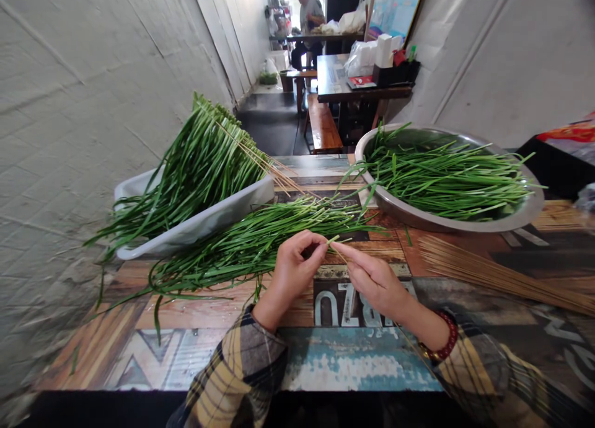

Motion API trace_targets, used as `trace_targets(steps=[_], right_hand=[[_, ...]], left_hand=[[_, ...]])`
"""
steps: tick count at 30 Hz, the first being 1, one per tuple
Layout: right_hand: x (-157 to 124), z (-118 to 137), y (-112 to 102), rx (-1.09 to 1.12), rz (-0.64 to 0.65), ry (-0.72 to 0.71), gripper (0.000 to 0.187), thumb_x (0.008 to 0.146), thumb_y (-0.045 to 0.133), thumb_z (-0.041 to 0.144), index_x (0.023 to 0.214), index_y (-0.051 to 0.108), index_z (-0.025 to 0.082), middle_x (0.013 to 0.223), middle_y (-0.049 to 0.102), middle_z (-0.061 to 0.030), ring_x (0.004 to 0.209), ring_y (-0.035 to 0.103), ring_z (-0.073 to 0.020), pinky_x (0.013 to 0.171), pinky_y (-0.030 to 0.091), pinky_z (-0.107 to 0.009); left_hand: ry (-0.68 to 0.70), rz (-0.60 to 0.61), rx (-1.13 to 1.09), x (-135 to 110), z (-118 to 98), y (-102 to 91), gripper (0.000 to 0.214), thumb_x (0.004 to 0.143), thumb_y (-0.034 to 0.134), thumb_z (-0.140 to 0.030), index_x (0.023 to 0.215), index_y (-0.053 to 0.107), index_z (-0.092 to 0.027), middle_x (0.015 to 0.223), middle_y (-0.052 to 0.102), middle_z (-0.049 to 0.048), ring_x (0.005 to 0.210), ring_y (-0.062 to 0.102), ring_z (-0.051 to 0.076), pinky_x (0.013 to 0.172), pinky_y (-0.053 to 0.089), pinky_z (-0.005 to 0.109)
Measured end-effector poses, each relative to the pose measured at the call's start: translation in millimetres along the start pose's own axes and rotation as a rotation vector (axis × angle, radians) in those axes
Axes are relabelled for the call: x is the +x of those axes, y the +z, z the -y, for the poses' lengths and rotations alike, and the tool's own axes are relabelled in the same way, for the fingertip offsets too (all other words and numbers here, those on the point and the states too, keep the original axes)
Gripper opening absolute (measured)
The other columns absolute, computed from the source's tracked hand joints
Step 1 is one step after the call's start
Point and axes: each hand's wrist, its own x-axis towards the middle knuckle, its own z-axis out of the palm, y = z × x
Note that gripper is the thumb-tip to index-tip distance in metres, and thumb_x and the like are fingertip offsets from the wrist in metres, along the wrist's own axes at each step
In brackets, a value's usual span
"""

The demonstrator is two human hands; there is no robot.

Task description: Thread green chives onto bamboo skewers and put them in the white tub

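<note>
My left hand (296, 268) pinches a green garlic chive stalk (334, 239) near its pale cut end. Meeting it at the fingertips, my right hand (377, 283) grips a thin bamboo skewer (413, 346) that runs back under the wrist toward me. Whether the skewer's tip is in the stalk is hidden by the fingers. Just beyond both hands lies a loose pile of chives (246, 239), cut ends to the right. At the left, chives threaded in rows on skewers (242, 144) rest in a white plastic tray (204, 229), leaves hanging over its side.
A steel basin (446, 223) of more chives stands at the back right. Below it lies a fan of bamboo skewers (493, 273). White walls flank the patterned table (353, 360). Farther back are another table (332, 74), a bench (323, 124) and a seated person (310, 12).
</note>
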Motion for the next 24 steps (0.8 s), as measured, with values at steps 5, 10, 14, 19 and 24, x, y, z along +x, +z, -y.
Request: trace_targets(steps=[5,10,14,19,24], right_hand=[[0.4,-0.1,-0.4,-0.044,-0.015,-0.016,0.047,0.092,0.035,0.018,0.134,0.054,0.010,0.064,0.053,0.0006,0.052,0.043,-0.0100,0.051,0.038,-0.023],[1.1,0.2,-1.0,-0.111,-0.044,-0.049,0.045,0.092,0.036,0.020,0.131,0.057,0.010,0.062,0.054,0.0012,0.051,0.044,-0.0104,0.051,0.039,-0.023],[1.9,-2.4,0.6,-0.141,-0.084,-0.056,0.043,0.091,0.039,0.020,0.127,0.061,0.010,0.066,0.061,-0.0006,0.053,0.050,-0.0113,0.053,0.042,-0.024],[2.4,-6.6,4.1,-0.134,-0.129,-0.049,0.041,0.090,0.041,0.020,0.123,0.064,0.013,0.085,0.072,-0.0056,0.066,0.061,-0.0138,0.062,0.049,-0.026],[2.5,-6.0,4.8,-0.136,-0.134,-0.035,0.040,0.089,0.042,0.021,0.121,0.065,0.013,0.080,0.071,-0.0046,0.062,0.061,-0.0133,0.058,0.049,-0.025]], left_hand=[[-0.012,0.015,-0.007,-0.1,0.4,-1.0,0.018,0.085,0.059,-0.023,0.070,0.066,-0.015,0.068,0.062,0.0019,0.064,0.054,0.012,0.059,0.041,0.022],[0.011,0.027,0.005,-0.6,1.0,-1.2,0.018,0.085,0.058,-0.022,0.071,0.067,-0.015,0.066,0.061,0.0016,0.063,0.053,0.012,0.059,0.041,0.022],[0.020,0.039,0.014,-0.8,1.0,-1.2,0.018,0.085,0.057,-0.021,0.071,0.067,-0.015,0.065,0.060,0.0012,0.062,0.052,0.012,0.058,0.040,0.022],[0.068,0.037,0.061,-1.0,0.5,-0.8,0.018,0.085,0.057,-0.019,0.071,0.067,-0.015,0.064,0.059,0.0006,0.062,0.052,0.011,0.059,0.039,0.022],[0.129,0.001,0.103,-1.8,1.9,0.3,0.016,0.085,0.057,-0.018,0.071,0.065,-0.016,0.066,0.059,0.0004,0.063,0.053,0.011,0.059,0.039,0.022]])
